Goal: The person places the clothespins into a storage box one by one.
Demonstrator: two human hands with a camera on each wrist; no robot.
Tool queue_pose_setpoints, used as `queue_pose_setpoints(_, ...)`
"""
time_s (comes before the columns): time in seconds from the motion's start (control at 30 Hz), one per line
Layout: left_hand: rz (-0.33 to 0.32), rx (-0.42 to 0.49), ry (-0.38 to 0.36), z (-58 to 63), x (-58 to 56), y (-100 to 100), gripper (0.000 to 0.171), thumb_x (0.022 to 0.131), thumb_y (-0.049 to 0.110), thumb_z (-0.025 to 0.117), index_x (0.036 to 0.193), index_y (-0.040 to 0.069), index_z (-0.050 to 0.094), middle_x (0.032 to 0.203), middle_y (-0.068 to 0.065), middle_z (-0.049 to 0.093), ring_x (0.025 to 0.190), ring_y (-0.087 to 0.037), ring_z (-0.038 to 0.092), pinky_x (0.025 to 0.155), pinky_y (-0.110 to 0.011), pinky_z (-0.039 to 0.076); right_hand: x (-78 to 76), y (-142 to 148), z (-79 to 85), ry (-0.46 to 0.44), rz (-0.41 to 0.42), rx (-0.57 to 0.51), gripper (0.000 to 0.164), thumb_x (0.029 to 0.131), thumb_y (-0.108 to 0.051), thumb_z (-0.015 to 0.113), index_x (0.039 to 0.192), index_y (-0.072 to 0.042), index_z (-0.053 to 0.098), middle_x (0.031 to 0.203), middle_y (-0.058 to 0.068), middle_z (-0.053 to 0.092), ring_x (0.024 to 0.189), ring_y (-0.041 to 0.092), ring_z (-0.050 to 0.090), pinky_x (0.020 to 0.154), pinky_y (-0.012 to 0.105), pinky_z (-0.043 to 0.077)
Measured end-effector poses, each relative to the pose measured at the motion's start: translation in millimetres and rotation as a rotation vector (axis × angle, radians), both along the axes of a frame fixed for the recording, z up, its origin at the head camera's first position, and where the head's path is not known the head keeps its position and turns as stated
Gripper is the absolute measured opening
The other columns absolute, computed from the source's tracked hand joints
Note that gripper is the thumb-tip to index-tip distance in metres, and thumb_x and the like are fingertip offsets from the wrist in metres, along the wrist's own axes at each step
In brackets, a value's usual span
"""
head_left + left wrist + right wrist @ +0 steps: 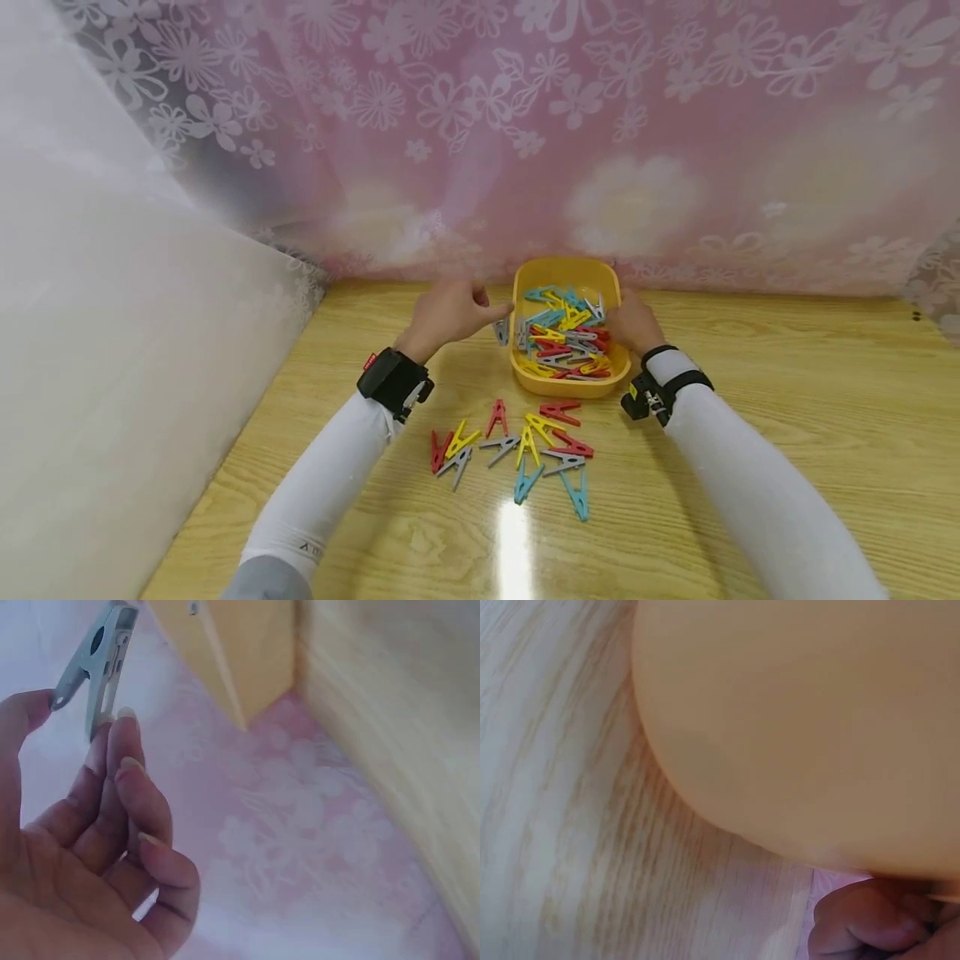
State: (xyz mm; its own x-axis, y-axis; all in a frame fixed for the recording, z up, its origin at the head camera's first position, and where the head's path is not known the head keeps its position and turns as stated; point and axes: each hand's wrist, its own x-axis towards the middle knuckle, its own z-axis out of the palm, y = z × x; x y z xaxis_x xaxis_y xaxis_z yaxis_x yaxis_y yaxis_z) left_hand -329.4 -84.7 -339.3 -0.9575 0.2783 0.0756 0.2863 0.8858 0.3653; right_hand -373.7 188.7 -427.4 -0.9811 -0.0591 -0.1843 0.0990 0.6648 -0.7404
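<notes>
A yellow plastic bin (567, 388) stands on the table against the backdrop, with many red, yellow, blue and grey clothespins inside. My left hand (453, 312) is just left of the bin. Between thumb and fingertips it pinches a grey clothespin (109, 664), whose handles point toward the palm. At the bin's left wall a second grey clothespin (522, 335) stands upright; whether it is clipped to the rim I cannot tell. My right hand (636, 323) grips the bin's right rim, its fingertips hidden in the head view. The bin's smooth side fills most of the right wrist view.
In front of the bin, several loose clothespins lie spread on the wooden table (787, 400), among them a red clothespin (497, 417) and a blue clothespin (577, 496). A pink flowered cloth (480, 167) hangs behind; a white cloth (135, 333) borders the left.
</notes>
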Motion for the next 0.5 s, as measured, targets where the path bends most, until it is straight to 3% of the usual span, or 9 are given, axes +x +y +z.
queue_pose_setpoints(0.13,-0.07,0.085,0.033,6.7,-12.8,18,0.041,0.088,0.05,0.063,0.069,0.014,0.058,0.061,0.0,0.046,0.052,-0.017,0.041,0.048,-0.028,0.025,-0.9,-1,-2.0,0.001,0.003,-0.019,0.04,0.098,-0.007,0.033,0.136,0.008,0.029,0.111,0.026,0.049,0.093,0.037,0.057,0.073,0.043,0.054)
queue_pose_setpoints(0.3,-0.076,0.131,0.021,6.8,-24.0,41,0.039,0.09,0.05,0.06,0.076,0.013,0.061,0.069,-0.001,0.055,0.059,-0.018,0.047,0.05,-0.028,0.033,0.5,0,-2.7,-0.009,-0.01,-0.022,0.042,0.097,-0.007,0.033,0.137,0.007,0.028,0.111,0.025,0.049,0.093,0.036,0.057,0.072,0.042,0.055)
queue_pose_setpoints(0.5,-0.108,0.212,-0.007,-4.0,-34.8,60,0.037,0.094,0.046,0.056,0.105,0.012,0.064,0.095,-0.002,0.062,0.081,-0.017,0.057,0.068,-0.029,0.047,0.4,1,-1.1,-0.005,-0.012,-0.021,0.044,0.097,-0.006,0.033,0.138,0.007,0.027,0.114,0.026,0.05,0.095,0.037,0.057,0.076,0.044,0.054)
